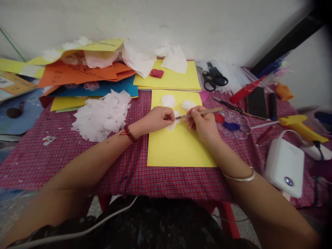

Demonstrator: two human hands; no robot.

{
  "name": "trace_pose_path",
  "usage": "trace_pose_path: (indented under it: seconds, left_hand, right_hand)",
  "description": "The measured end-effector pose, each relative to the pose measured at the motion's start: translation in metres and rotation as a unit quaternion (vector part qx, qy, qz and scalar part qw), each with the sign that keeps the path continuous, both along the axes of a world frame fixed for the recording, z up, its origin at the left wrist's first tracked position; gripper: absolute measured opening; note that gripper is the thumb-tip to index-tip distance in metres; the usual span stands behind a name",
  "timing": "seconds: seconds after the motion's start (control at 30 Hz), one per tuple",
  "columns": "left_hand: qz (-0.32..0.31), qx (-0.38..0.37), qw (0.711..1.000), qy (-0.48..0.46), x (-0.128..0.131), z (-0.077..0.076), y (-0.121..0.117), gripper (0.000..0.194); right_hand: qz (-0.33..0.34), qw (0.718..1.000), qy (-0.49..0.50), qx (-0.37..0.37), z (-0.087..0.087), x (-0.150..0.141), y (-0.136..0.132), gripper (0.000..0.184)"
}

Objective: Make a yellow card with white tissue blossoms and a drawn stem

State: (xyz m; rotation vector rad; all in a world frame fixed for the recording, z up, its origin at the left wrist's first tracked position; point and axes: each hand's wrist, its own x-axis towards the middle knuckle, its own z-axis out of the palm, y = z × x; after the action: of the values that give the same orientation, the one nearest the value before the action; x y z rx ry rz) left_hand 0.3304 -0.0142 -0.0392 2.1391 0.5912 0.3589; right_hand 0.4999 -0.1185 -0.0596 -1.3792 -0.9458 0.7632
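Note:
My right hand (203, 123) grips a slim paintbrush (207, 111) with a light wooden handle, its dark tip pointing left. Close to that tip, my left hand (163, 119) is closed in a pinch; what lies between its fingers is too small to make out. Both hands are over a yellow sheet of paper (178, 148). On the sheet's upper part sit a white tissue puff (168, 100) and a second white puff (188, 104). More white tissue (170, 127) shows between my hands, partly hidden by the fingers.
A heap of white tissue pieces (102, 116) lies left of the sheet. Coloured papers (85, 76) are stacked behind it. On the right are a clear palette (242, 126), scissors (214, 77), a yellow glue gun (298, 124) and a white box-shaped device (285, 164). A wall stands behind.

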Motion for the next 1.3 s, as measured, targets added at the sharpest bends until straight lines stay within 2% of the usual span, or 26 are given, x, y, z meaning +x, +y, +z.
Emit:
trace_pose_path:
  seconds: [0.13,0.2,0.37,0.6,0.7,0.77,0.9,0.97,1.0,1.07,1.13,1.17,1.23,1.3]
  left_hand:
    - [0.066,0.049,0.995,-0.054,0.008,-0.017,-0.005,0.012]
    - [0.085,0.057,0.993,-0.065,0.01,-0.022,-0.005,0.014]
    - [0.101,0.06,0.991,-0.062,0.014,-0.022,-0.004,0.014]
    - [0.123,0.03,0.988,-0.09,0.016,-0.023,-0.006,0.008]
    - [0.155,0.005,0.979,-0.132,0.015,-0.022,-0.005,0.011]
    - [0.171,-0.006,0.973,-0.153,0.013,-0.021,-0.003,0.013]
    - [0.17,-0.013,0.973,-0.155,0.01,-0.02,-0.001,0.014]
    - [0.168,-0.008,0.974,-0.148,0.01,-0.021,-0.001,0.013]
    - [0.17,-0.007,0.974,-0.146,0.01,-0.021,-0.001,0.014]
    - [0.176,-0.022,0.973,-0.149,0.011,-0.022,-0.001,0.016]
    - [0.182,-0.064,0.968,-0.159,0.012,-0.019,0.0,0.017]
    - [0.185,-0.096,0.964,-0.168,0.011,-0.015,0.001,0.018]
    - [0.193,-0.156,0.951,-0.185,0.004,-0.005,0.004,0.018]
    - [0.198,-0.18,0.944,-0.192,-0.012,0.011,0.009,0.019]
  right_hand:
    - [-0.044,0.998,0.007,0.038,0.003,0.002,-0.003,0.032]
    - [-0.039,0.998,-0.004,0.045,0.005,0.001,-0.005,0.035]
    - [0.017,0.995,-0.083,0.044,0.004,-0.005,-0.008,0.037]
    - [0.047,0.978,-0.199,0.045,-0.003,-0.003,-0.008,0.028]
    - [0.051,0.956,-0.284,0.05,-0.001,-0.003,-0.011,0.022]
    - [0.058,0.93,-0.357,0.058,0.001,-0.006,-0.013,0.019]
    - [0.084,0.868,-0.484,0.07,0.008,-0.014,-0.017,0.021]
    - [0.097,0.855,-0.505,0.069,0.01,-0.015,-0.018,0.022]
    - [0.101,0.861,-0.493,0.07,0.011,-0.014,-0.018,0.021]
    - [0.083,0.906,-0.407,0.077,0.011,-0.009,-0.017,0.021]
    - [0.027,0.963,-0.255,0.082,0.009,-0.003,-0.014,0.025]
    - [-0.003,0.982,-0.173,0.081,0.009,0.0,-0.012,0.028]
    - [-0.036,0.997,-0.044,0.059,0.007,0.004,-0.007,0.031]
    - [-0.025,0.999,0.036,0.02,0.006,0.005,-0.004,0.031]
